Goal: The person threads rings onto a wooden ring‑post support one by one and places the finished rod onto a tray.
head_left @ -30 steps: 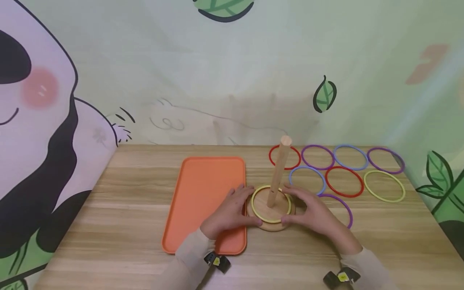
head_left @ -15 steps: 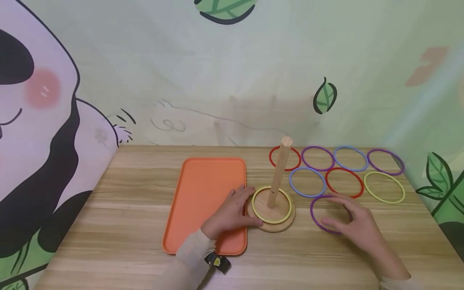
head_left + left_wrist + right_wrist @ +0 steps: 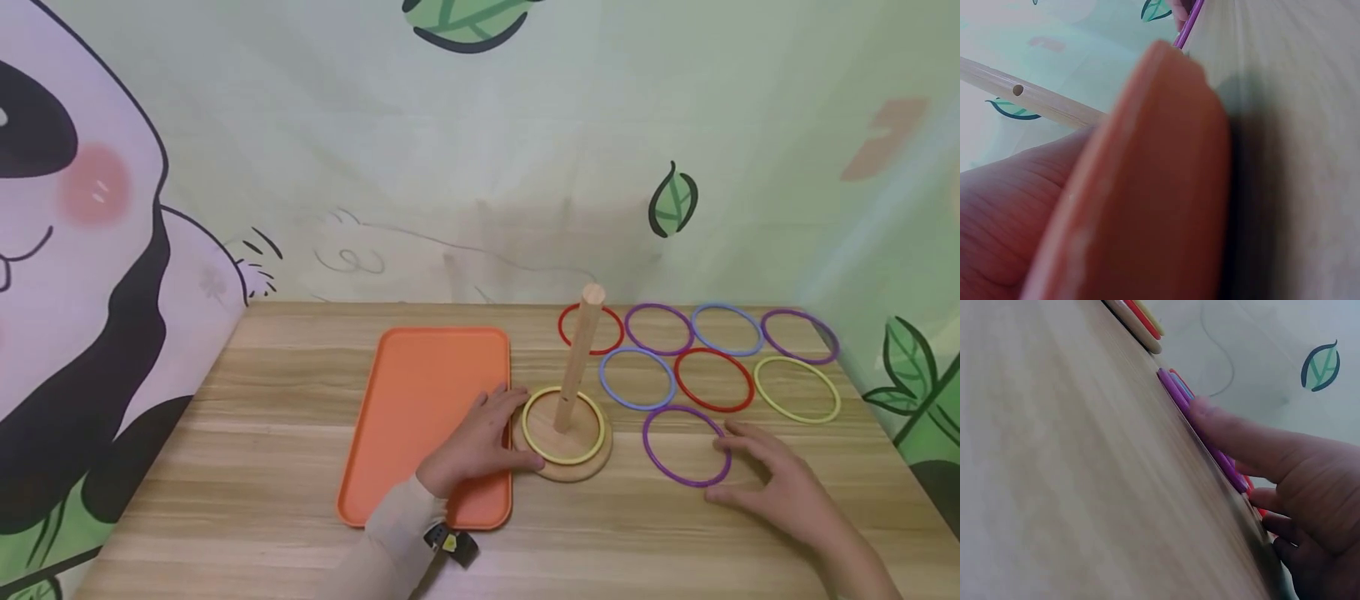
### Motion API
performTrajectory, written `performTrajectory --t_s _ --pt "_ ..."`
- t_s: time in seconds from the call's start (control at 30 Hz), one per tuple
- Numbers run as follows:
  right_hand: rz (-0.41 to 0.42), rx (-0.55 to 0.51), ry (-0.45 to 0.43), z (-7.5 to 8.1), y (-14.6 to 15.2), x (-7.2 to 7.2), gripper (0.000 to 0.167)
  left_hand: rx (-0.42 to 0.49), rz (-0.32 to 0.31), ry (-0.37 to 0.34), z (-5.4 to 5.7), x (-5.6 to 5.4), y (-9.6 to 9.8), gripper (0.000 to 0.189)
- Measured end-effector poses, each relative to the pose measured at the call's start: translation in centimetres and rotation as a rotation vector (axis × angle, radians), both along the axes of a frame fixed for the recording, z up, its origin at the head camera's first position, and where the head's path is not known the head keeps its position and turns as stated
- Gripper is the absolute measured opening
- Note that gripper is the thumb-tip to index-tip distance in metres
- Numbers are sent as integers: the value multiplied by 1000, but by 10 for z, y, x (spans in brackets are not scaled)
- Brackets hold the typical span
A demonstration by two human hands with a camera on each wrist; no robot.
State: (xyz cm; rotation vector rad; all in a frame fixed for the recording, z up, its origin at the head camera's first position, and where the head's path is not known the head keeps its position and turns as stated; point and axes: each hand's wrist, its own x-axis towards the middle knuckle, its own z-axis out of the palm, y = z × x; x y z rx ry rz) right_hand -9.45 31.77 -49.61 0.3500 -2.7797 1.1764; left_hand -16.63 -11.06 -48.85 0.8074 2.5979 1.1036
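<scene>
In the head view a wooden peg stand [image 3: 576, 367] rises from a round base. A yellow ring [image 3: 564, 462] lies around the peg on the base; the right wrist view shows a red ring [image 3: 1142, 319] beneath it. My left hand [image 3: 477, 439] rests over the tray's right edge, its thumb and fingers spread at the left side of the base. A purple ring [image 3: 649, 448] lies flat on the table to the right of the stand. At this ring's right edge is my right hand [image 3: 780, 483], fingers extended and thumb apart, the fingertips at or touching the rim.
An orange tray [image 3: 427, 383] lies left of the stand. Behind the purple ring, several red, blue, purple and yellow rings lie in rows, including a blue ring [image 3: 602, 385] and a yellow ring [image 3: 835, 402]. A printed cloth wall [image 3: 480, 167] stands behind the table.
My right hand has left the yellow ring around the peg and moved right, passing over the purple ring to its right edge. The left hand has stayed beside the base.
</scene>
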Motion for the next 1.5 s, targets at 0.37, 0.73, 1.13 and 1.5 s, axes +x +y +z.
performTrajectory --t_s 0.37,0.73,1.13,1.5 --pt "18 -9 -27 -4 2 -2 48 0 -2 10 0 -1 1 97" --pt "4 -25 -70 -3 1 -1 39 -5 -2 12 -2 -1 0 97" --pt "-8 -34 -58 -5 0 4 36 -11 -3 7 -2 0 0 97" --pt "-11 -24 -34 -4 0 1 33 -12 -2 11 0 0 1 95"
